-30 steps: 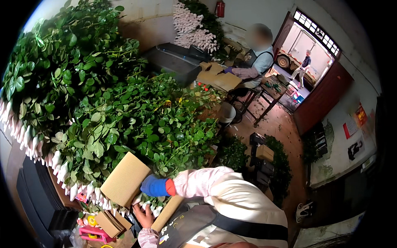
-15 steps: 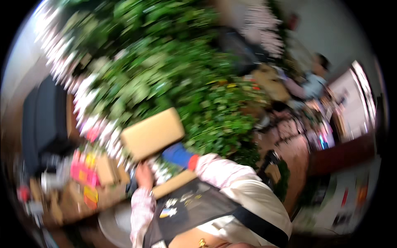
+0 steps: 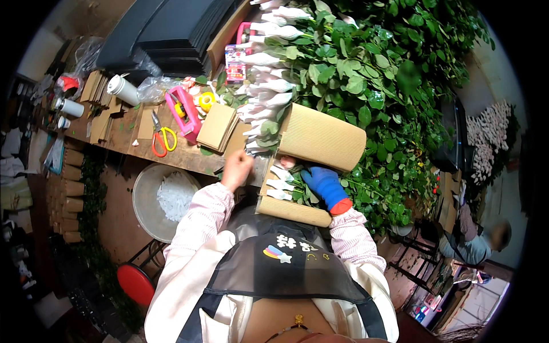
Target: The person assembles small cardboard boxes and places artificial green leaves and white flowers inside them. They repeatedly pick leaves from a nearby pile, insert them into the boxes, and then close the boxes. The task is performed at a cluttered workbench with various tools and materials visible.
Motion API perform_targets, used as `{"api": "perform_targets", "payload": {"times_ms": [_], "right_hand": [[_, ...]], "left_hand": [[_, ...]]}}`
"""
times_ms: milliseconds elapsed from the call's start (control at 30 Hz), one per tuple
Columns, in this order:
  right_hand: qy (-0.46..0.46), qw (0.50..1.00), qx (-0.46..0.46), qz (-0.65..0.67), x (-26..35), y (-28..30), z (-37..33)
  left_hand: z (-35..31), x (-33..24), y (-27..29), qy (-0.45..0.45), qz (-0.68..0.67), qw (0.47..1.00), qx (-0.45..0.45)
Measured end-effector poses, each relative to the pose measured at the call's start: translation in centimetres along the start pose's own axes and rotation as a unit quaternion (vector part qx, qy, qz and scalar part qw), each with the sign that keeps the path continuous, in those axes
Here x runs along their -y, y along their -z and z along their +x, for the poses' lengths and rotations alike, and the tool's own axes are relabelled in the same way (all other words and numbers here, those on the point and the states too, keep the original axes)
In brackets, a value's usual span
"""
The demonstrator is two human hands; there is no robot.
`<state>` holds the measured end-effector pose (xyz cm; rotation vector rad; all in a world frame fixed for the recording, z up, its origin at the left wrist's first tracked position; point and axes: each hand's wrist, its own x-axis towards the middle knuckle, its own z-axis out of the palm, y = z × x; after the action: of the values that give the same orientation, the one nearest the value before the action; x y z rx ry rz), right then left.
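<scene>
My left hand [image 3: 237,170], bare, is closed by the table's front edge, just left of the cardboard; whatever its curled fingers may hold is hidden. My right hand [image 3: 321,186], in a blue glove with an orange cuff, is closed around leafy rose stems [image 3: 307,195]. White-netted rose buds [image 3: 280,185] lie beside it, heads to the left, on corrugated cardboard. One bare pinkish bud [image 3: 287,162] shows between them and the curved upper cardboard flap [image 3: 323,137]. The near cardboard edge [image 3: 294,212] curls up in front of my apron.
Netted roses [image 3: 269,86] line the table in a deep leafy heap. Left of them are folded cardboard pieces [image 3: 218,127], a pink tape dispenser [image 3: 183,114] and scissors [image 3: 164,140]. A tub of white nets [image 3: 177,194] and red stool [image 3: 135,284] stand below. Another person [image 3: 480,243] works at right.
The view has turned and sharpened from a blur. My left hand has come away from the upper cardboard flap to its left. My gloved right hand remains beside the cardboard, among the stems.
</scene>
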<state>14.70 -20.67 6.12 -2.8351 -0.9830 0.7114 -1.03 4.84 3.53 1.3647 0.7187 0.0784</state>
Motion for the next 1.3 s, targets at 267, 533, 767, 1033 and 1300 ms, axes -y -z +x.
{"api": "perform_targets", "payload": {"times_ms": [267, 533, 767, 1033, 1300], "right_hand": [[-0.027, 0.998, -0.015, -0.053, 0.3, -1.3, 0.7], [-0.011, 0.994, -0.086, -0.066, 0.3, -2.5, 0.8], [-0.002, 0.995, -0.088, -0.041, -0.1, -2.7, 0.8], [-0.001, 0.995, -0.095, -0.024, 0.0, -2.9, 0.3], [0.045, 0.983, -0.177, -0.031, -0.7, -4.1, -0.3]], "left_hand": [[1.0, 1.2, -6.7, -0.117, 0.219, 0.969, 0.009], [1.2, 1.2, -4.7, -0.101, -0.169, 0.963, -0.184], [7.4, -9.3, 7.3, -0.214, 0.129, 0.946, -0.206], [23.6, -11.6, 8.1, -0.051, 0.354, 0.916, -0.182], [29.6, -11.7, 6.0, -0.022, 0.268, 0.929, -0.256]]}}
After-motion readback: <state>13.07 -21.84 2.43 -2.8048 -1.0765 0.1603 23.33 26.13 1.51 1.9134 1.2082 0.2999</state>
